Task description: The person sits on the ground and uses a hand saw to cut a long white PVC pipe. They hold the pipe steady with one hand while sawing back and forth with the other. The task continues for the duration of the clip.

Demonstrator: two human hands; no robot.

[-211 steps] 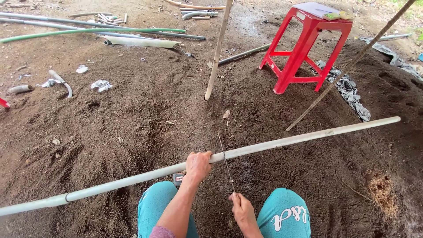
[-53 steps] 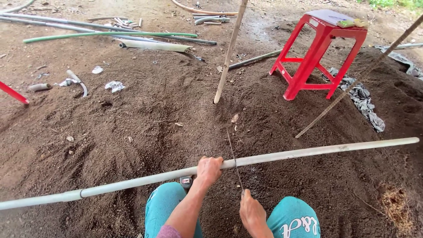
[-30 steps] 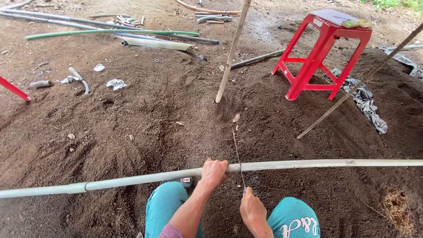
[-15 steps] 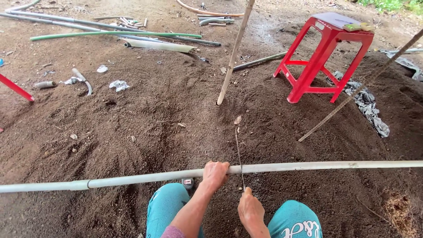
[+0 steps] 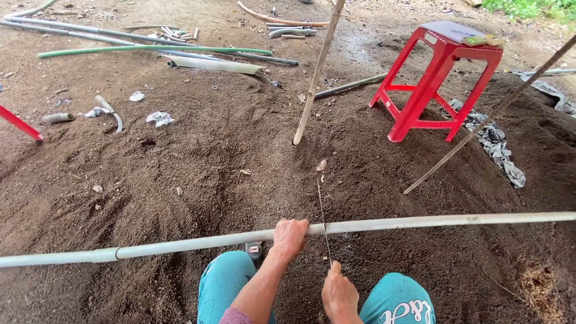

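Head view: A long pale pipe [image 5: 420, 222] lies across the frame from left edge to right edge, over dark loose soil [image 5: 198, 174]. The left hand [image 5: 290, 236] is closed around the pipe from above, near its middle. Just right of this grip, a thin saw blade [image 5: 323, 213] crosses the pipe, running from the soil beyond it down to the right hand [image 5: 339, 294]. The right hand is closed on the near end of the blade, below the pipe and between the person's teal-clad knees [image 5: 396, 303]. A small tape measure [image 5: 254, 249] sits just beside the left knee, under the pipe. Farther away, a bamboo pole [image 5: 316, 75] stands tilted in the soil. A red plastic stool [image 5: 441, 78] stands to its right, and a second slanted stick [image 5: 489, 117] leans nearby. A group of pipes [image 5: 150, 48] lies on the ground at the upper left.
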